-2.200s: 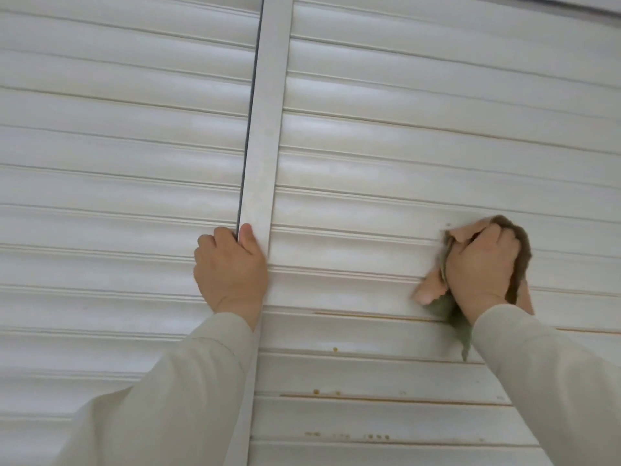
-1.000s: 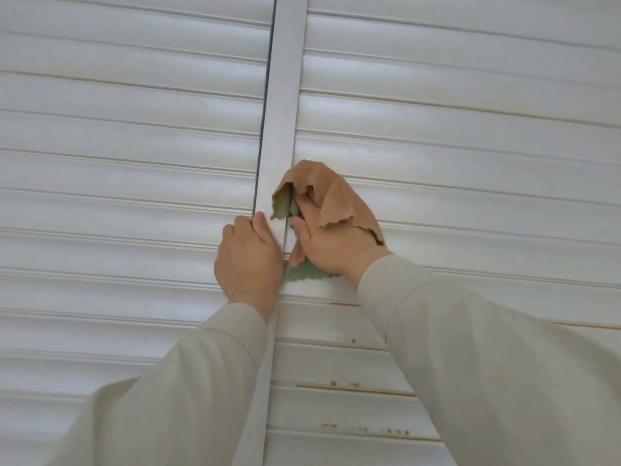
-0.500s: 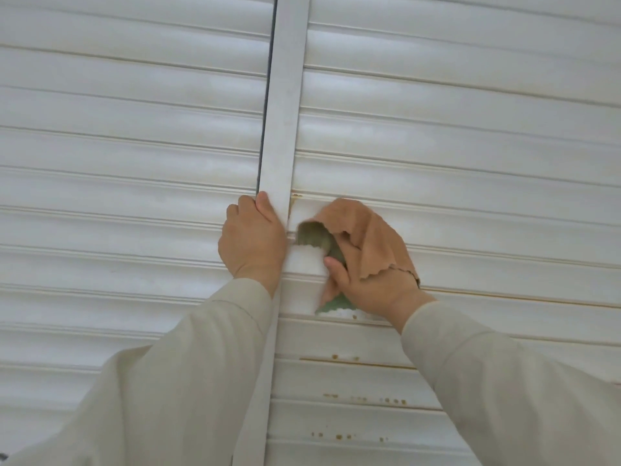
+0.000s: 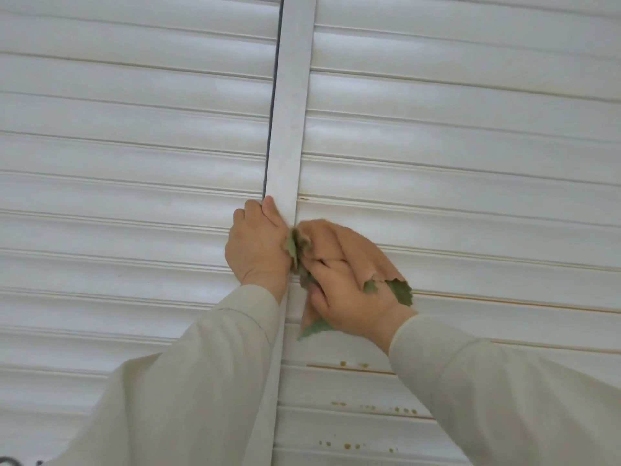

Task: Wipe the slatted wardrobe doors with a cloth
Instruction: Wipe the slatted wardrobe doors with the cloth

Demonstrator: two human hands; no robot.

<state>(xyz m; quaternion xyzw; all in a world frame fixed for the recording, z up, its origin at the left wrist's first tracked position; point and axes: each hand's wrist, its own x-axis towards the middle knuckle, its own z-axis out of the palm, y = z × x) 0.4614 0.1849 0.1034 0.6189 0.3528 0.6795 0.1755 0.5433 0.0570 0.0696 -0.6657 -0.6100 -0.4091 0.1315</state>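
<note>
The left hand (image 4: 257,245) curls its fingers round the edge of the vertical stile (image 4: 290,136) of the right wardrobe door (image 4: 470,156), thumb lying along the face of the stile, fingertips hidden in the dark gap between the two doors. The left wardrobe door (image 4: 134,146) lies to the 9 o'clock side of that gap.

The right hand (image 4: 349,297) grasps the cloth (image 4: 346,243), tan on one face and green on the other, and presses it against the slats just beside the stile. The cloth bunches up against the left hand at about 9 o'clock from the right knuckles, and touches it there. A green scalloped corner sticks out at 3 o'clock of the hand, another hangs below at 7 o'clock.

Open slats run wide to 12 and 3 o'clock of the right hand. From 5 to 6 o'clock, small brown spots (image 4: 342,364) dot the lower slats.

Both beige sleeves (image 4: 188,381) cover the lower corners of the doors, and the door tops and bottoms run out of frame. The right fingertips are under the cloth, probably flat on a slat, though that is unclear.
</note>
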